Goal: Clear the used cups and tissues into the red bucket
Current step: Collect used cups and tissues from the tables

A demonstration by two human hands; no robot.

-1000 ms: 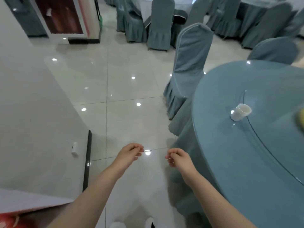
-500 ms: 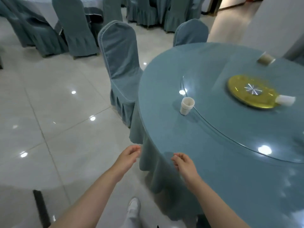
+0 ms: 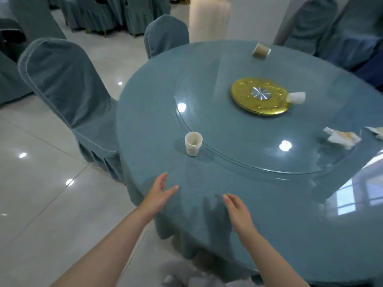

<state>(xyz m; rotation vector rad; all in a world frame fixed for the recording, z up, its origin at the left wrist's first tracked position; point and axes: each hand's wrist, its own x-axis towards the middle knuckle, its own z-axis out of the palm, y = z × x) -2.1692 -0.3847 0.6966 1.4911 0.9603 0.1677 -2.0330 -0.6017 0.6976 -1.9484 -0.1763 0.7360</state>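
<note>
A stack of white paper cups [image 3: 193,143] stands upright on the round blue-clothed table [image 3: 157,112], at the edge of the glass turntable [image 3: 238,162]. A brown cup [image 3: 261,50] lies tipped at the far side. A white cup [image 3: 296,97] lies on its side by the gold centre disc [image 3: 259,98]. Crumpled tissues [image 3: 342,138] lie at the right, with another tissue [image 3: 376,131] at the frame edge. My left hand [image 3: 159,192] and my right hand [image 3: 236,208] hover empty over the near table edge, fingers apart. No red bucket shows.
A blue-covered chair [image 3: 68,96] stands at the table's left, another chair [image 3: 165,34] at the far side, and more chairs [image 3: 331,30] at the upper right. Glossy tiled floor [image 3: 41,193] lies to the left. More covered chairs fill the background.
The view has swung right from the floor onto the table. Both hands have gone from loosely curled to spread and moved forward over the table edge.
</note>
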